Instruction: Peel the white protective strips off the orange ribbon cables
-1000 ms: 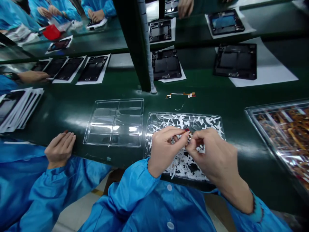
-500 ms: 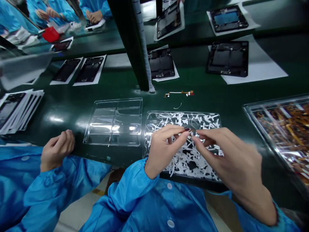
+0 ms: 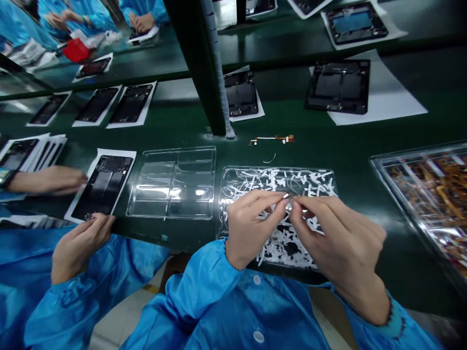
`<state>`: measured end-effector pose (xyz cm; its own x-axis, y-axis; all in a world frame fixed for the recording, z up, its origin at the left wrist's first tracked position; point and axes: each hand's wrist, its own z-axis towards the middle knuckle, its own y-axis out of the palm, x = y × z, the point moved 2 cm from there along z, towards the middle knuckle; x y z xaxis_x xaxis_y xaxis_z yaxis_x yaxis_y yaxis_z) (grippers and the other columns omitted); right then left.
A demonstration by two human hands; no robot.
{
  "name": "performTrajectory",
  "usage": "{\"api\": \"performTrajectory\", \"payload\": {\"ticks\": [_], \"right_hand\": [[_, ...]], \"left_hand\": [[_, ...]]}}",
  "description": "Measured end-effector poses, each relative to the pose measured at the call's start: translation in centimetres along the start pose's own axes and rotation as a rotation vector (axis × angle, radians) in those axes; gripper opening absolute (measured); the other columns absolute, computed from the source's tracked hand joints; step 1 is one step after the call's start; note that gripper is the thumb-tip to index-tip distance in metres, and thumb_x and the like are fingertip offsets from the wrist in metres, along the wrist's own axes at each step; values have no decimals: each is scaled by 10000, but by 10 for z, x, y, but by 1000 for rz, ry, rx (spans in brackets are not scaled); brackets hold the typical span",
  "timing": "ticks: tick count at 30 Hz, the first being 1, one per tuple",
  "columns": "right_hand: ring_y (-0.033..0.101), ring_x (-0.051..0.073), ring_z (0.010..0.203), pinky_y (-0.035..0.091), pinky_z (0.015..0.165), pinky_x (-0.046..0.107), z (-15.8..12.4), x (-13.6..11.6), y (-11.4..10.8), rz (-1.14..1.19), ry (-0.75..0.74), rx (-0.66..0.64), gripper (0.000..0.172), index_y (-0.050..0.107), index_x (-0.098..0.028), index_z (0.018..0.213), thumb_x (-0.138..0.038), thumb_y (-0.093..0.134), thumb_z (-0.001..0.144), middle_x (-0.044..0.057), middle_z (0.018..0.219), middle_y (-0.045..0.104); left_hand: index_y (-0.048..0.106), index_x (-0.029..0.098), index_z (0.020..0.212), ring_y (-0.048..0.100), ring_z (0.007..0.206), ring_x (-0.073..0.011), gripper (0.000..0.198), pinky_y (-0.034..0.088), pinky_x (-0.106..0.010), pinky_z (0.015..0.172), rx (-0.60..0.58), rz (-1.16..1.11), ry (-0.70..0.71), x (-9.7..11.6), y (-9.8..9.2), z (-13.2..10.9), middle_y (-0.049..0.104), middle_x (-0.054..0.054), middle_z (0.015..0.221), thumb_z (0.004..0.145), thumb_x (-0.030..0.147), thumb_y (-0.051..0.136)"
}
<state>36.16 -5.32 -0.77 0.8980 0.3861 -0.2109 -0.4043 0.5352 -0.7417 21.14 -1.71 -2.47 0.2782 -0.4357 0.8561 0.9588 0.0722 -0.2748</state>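
Note:
My left hand (image 3: 251, 226) and my right hand (image 3: 335, 238) meet fingertip to fingertip over a clear plastic tray (image 3: 330, 177) full of white paper scraps. Both pinch a tiny piece between thumb and forefinger; it is too small to name. The hands hover just above the scraps near the tray's middle. A thin flex cable (image 3: 272, 140) with orange and red ends lies on the green belt beyond the tray, apart from both hands.
An empty clear divided tray (image 3: 173, 182) lies left of the scrap tray. A tray of orange flex parts (image 3: 426, 189) is at the right. A co-worker's hands (image 3: 78, 243) at the left touch a black frame on paper (image 3: 104, 184). More black frames lie beyond a dark post (image 3: 199, 68).
My hands stay pinched together over the scrap tray, the right one drawn in closer. The co-worker at left has brought a black frame on paper to the belt's near edge.

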Motion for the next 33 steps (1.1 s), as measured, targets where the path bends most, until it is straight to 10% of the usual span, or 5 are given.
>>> {"api": "performTrajectory", "payload": {"ticks": [3, 9, 21, 33], "right_hand": [[665, 134, 674, 473, 625, 275, 2, 4, -6, 155, 120, -70, 39, 687, -169, 954, -152, 713, 929, 24, 816, 733], [620, 140, 615, 364, 508, 307, 9, 19, -26, -5, 209, -175, 209, 694, -199, 867, -355, 651, 999, 14, 805, 694], [664, 211, 704, 461, 617, 362, 10, -3, -5, -131, -138, -117, 231, 684, -117, 1113, -202, 752, 910, 89, 958, 779], [687, 249, 795, 481, 671, 382, 10, -7, 2, -189, -199, -51, 204, 642, -149, 1107, -169, 705, 914, 107, 931, 767]], "left_hand": [[795, 183, 983, 751, 836, -158, 83, 609, -302, 722, 33, 63, 66, 1, -4, 1, 813, -52, 999, 926, 166, 736], [724, 202, 689, 710, 925, -159, 373, 574, -302, 798, -217, -174, -306, -7, -8, 10, 777, -31, 947, 1029, 280, 592], [622, 198, 557, 533, 689, -143, 438, 483, -303, 650, -116, -279, -493, -7, 1, 0, 563, -3, 649, 972, 331, 665], [854, 241, 863, 616, 756, -166, 116, 512, -302, 655, -56, -263, -484, -8, 2, -2, 691, -26, 746, 897, 252, 743]]}}
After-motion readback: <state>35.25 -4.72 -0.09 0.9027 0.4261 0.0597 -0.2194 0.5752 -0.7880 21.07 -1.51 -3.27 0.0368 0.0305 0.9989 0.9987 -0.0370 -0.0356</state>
